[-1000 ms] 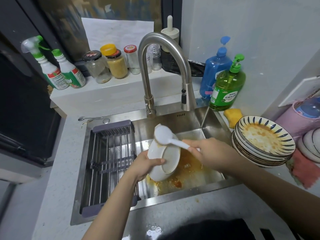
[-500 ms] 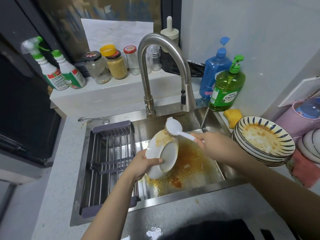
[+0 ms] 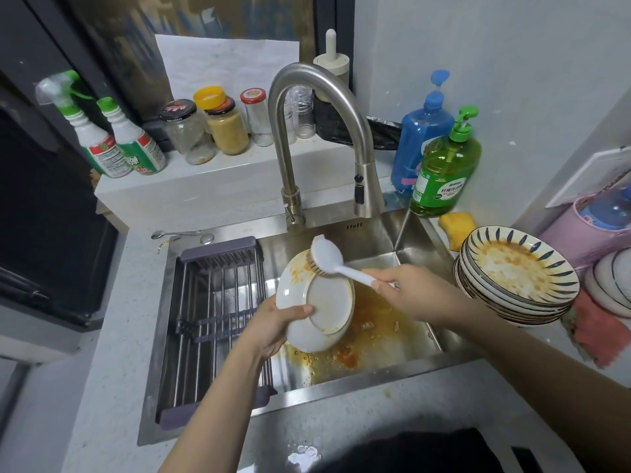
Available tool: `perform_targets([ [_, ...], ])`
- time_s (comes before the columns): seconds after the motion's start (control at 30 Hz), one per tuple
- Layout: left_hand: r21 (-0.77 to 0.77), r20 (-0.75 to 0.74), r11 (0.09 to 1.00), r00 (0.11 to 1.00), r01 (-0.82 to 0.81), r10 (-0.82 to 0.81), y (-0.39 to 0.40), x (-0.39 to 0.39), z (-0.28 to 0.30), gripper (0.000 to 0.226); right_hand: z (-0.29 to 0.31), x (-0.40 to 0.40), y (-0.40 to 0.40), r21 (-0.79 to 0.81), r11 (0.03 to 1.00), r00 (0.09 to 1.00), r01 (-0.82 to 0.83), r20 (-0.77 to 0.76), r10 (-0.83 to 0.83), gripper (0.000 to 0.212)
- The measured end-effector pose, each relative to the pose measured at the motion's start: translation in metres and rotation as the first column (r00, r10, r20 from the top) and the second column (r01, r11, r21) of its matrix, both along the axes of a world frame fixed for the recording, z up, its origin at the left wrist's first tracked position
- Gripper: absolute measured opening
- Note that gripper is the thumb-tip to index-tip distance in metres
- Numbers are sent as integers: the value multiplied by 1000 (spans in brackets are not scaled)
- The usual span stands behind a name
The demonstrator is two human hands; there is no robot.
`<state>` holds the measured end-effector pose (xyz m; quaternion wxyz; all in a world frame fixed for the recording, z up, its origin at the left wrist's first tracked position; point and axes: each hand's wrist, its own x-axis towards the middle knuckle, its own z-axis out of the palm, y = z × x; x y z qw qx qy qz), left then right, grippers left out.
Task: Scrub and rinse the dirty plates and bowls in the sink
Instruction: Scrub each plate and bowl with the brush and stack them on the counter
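Scrubbing is the step in hand. The left hand [image 3: 273,327] holds a white plate [image 3: 316,303] by its lower left edge, the thumb curled over onto the underside, which faces the camera. The plate is tilted up on edge above the sink [image 3: 403,367] and does not rest on the sink floor. The right hand [image 3: 409,291] is closed around the white handle of a dish brush [image 3: 327,259], and the bristles press on the upper rim of the plate, where orange sauce marks are visible.

The relation that matters is this: the brush handle runs from the right hand up and to the left, so the brush head meets the plate at its top edge, while the left hand supports the opposite, lower edge. I judge that the coming strokes must travel down across the underside toward the left thumb, and the left hand should turn the plate so that the dirty part comes under the bristles.

The front face of the plate is turned away, so I cannot tell if it is clean. The faucet [image 3: 317,141] stands behind the plate, and I see no water running, though the view is not sharp enough to be certain. Orange residue lies on the sink floor under the plate.

On the counter to the right waits a stack of striped dirty bowls [image 3: 519,274], nearer to the right hand. A drying rack [image 3: 218,322] fills the left part of the sink, on the side of the left hand. Much of the task seems not yet done.
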<state>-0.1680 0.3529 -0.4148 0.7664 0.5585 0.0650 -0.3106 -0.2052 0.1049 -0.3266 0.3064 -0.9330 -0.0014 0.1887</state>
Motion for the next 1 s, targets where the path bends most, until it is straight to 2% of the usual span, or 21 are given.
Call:
perform_targets([
  [0.13, 18, 4, 1000, 1000, -13, 13, 4, 1, 1, 88, -7, 13, -16, -79, 992, 994, 95, -38, -99, 35],
  [0.27, 104, 27, 994, 999, 31, -34, 8, 4, 5, 88, 3, 12, -7, 2, 1000, 999, 30, -34, -30, 34],
  [0.33, 112, 38, 993, 998, 44, -48, 9, 6, 6, 91, 5, 18, -11, -18, 998, 998, 55, -43, -55, 34],
  [0.4, 104, 52, 994, 998, 42, -47, 12, 7, 6, 92, 3, 21, -19, -42, 993, 987, 108, -117, -112, 35],
  [0.47, 135, 73, 989, 994, 66, -76, 17, 9, 8, 81, 3, 19, -24, -14, 992, 978, 128, -165, -129, 35],
  [0.53, 192, 105, 976, 987, 99, -120, 21, 11, 10, 67, 10, 17, -21, 62, 992, 984, 106, -152, -96, 35],
  [0.67, 247, 111, 960, 980, 133, -165, 23, 11, 15, 62, 10, 24, -25, 39, 996, 988, 82, -132, -76, 34],
  [0.8, 174, 86, 979, 989, 108, -124, 20, 10, 18, 70, 2, 18, -28, -29, 996, 982, 79, -168, -82, 33],
  [0.9, 6, 18, 1000, 1000, 14, -15, 21, 10, 15, 94, -3, 14, -20, 50, 994, 989, 95, -117, -88, 33],
  [1.0, -115, -40, 991, 997, -68, 64, 21, 10, 10, 95, -17, 12, -24, 6, 992, 983, 128, -131, -126, 36],
])
